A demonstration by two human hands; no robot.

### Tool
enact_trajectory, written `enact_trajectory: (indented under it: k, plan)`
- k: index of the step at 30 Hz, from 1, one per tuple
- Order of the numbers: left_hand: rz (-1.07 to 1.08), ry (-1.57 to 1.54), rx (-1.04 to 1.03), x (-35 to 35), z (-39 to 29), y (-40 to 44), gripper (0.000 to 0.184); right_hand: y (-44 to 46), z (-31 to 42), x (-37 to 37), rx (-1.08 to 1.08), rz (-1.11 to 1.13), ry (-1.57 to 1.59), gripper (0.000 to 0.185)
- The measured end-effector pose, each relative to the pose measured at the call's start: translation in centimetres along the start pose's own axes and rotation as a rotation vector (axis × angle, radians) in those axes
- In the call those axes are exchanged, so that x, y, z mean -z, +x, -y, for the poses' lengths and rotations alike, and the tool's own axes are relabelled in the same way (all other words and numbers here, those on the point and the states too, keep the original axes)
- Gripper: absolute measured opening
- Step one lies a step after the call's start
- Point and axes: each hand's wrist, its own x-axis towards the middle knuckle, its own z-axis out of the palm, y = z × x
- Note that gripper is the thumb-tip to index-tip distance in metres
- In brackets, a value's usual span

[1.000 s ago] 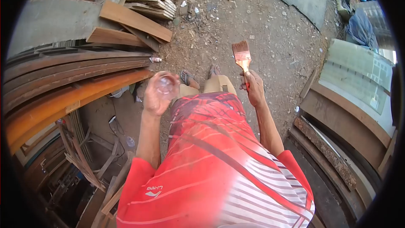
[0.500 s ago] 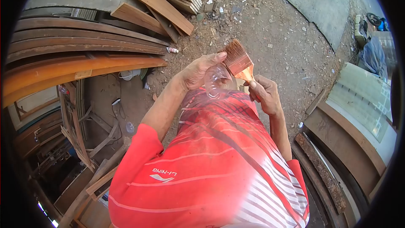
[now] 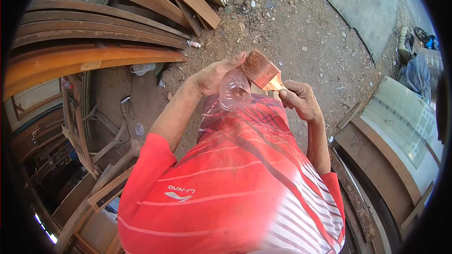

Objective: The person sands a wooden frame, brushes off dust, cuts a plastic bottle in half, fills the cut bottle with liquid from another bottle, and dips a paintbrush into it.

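My right hand (image 3: 301, 99) is closed on the handle of a wide flat paintbrush (image 3: 267, 74), whose brown bristles point up and to the left. My left hand (image 3: 214, 76) is wrapped round a clear plastic container (image 3: 234, 90), tilted with its ridged base towards my body. Whether it is a cup or a cut bottle I cannot tell. The brush lies against or just beside the container's rim, close to my left fingertips. What is inside the container is hidden.
Stacked wooden boards (image 3: 101, 30) and an orange-brown plank (image 3: 113, 57) lie on the left. A wooden frame (image 3: 80, 122) stands below them. Panels (image 3: 386, 146) lean on the right. Small debris litters the dirt ground (image 3: 325, 61); a white bucket (image 3: 140, 69) sits behind the plank.
Both hands have shifted slightly, the left one to the left with the container. The paintbrush has moved a little left and down, its bristles lower beside the container. The whole view has shifted slightly.
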Motion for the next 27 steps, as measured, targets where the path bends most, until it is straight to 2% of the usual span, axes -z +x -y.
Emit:
enact_trajectory:
  k: [4, 11, 15, 22, 27]
  plan:
    - [0.004, 0.202, 0.042, -0.5, -0.5, -0.8, 0.073, -0.2, 1.0, 0.4, 0.028, 0.008, -0.143, 0.043]
    - [0.004, -0.077, 0.089, 0.4, 1.8, -0.7, 0.062, 0.0, 1.9, 0.0, 0.025, 0.08, -0.185, 0.042]
    - [0.044, -0.162, 0.101, 1.8, 2.7, -0.8, 0.061, 0.3, 2.3, -0.2, 0.025, 0.074, -0.203, 0.042]
    - [0.008, -0.274, 0.065, -0.5, 2.1, -1.3, 0.061, 0.9, 0.5, -0.2, -0.006, 0.135, 0.111, 0.039]
    - [0.1, -0.271, 0.016, 0.4, 2.4, -0.3, 0.057, 1.3, -1.8, -0.2, 0.032, 0.127, 0.226, 0.037]
